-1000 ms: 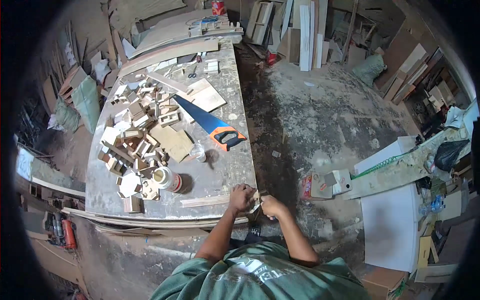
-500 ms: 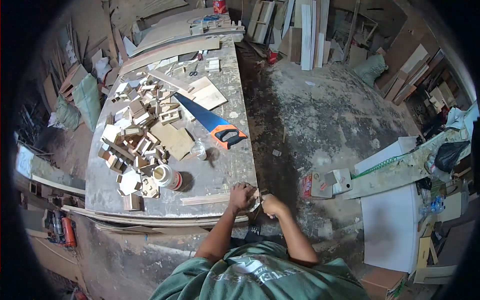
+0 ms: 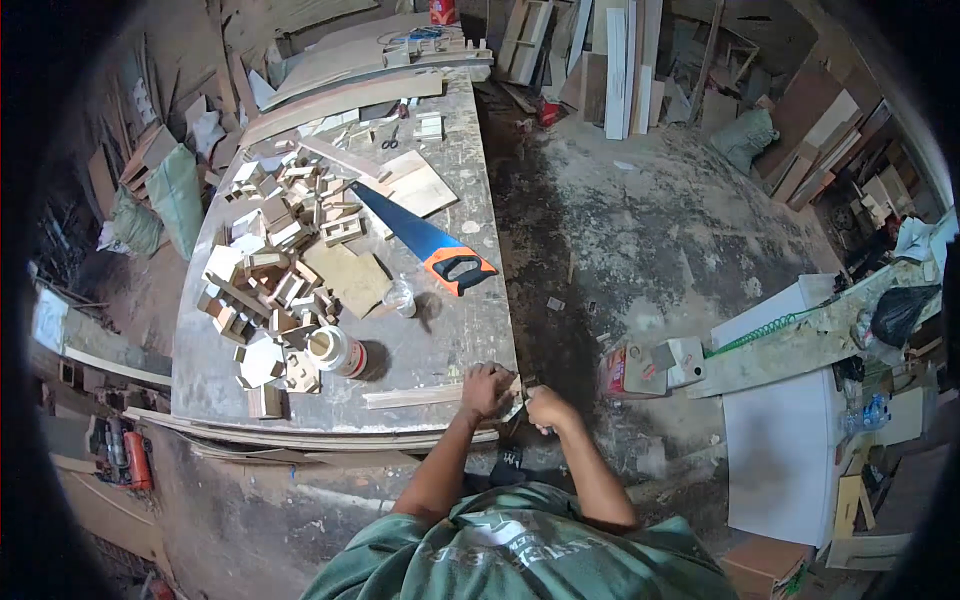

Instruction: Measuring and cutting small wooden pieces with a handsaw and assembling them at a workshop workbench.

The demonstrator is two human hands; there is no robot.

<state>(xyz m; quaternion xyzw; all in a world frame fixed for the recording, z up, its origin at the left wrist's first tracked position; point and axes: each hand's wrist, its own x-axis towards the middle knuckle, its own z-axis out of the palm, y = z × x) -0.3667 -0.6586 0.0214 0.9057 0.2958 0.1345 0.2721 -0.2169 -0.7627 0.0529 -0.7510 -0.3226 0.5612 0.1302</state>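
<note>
At the near right corner of the workbench, my left hand [image 3: 487, 390] is closed over the end of a thin wooden strip [image 3: 415, 397], pressing it to the top. The strip runs left along the front edge. Just past the bench's side edge, my right hand [image 3: 548, 408] is closed in a fist, close to the left fingers. It grips something small and dark whose kind I cannot make out. A hand saw [image 3: 425, 240] with a blue blade and an orange and black handle lies farther up the bench. A white jar [image 3: 345, 356] stands left of my hands.
Small wooden blocks and box-like pieces [image 3: 275, 260] are heaped on the bench's left half. A clear cup [image 3: 402, 298] stands beside a flat board [image 3: 350, 278]. Scissors [image 3: 390, 140] lie farther back. A carton [image 3: 630, 370] is on the right, near a white panel [image 3: 780, 455].
The view has shifted very slightly. Both hands stay at the bench corner in nearly the same grip, with hardly any visible movement.
</note>
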